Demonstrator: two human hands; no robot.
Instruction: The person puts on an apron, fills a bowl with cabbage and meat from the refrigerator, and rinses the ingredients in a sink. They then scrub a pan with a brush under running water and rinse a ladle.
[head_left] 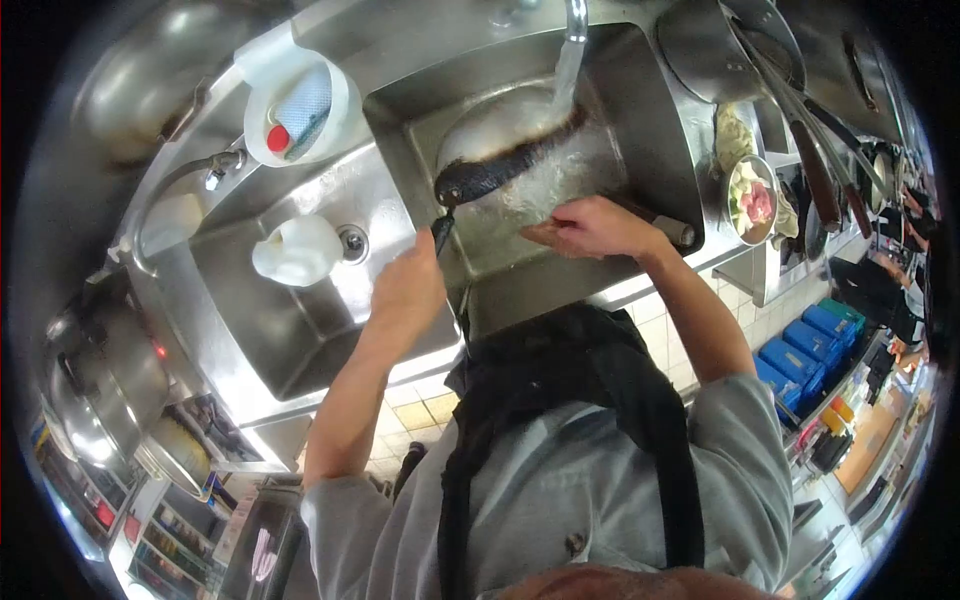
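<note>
My left hand (408, 290) is closed around the black handle (443, 228) of a pan (500, 140). The pan is tilted in the right sink basin (640, 120), its side blackened and its metal surface wet. Water from the tap (576, 25) runs onto the pan and splashes into the basin. My right hand (595, 228) is over the basin's near side, apart from the pan. Its fingers are stretched out to the left, and nothing shows in them.
The left basin (235, 310) holds a white plastic jug (297, 250). Behind it stands a white container (340, 110) with a blue cloth and a red cap. At right are a bowl of food scraps (752, 200), pots (700, 50) and long-handled utensils (815, 170). Blue bins (800, 350) and people are further right.
</note>
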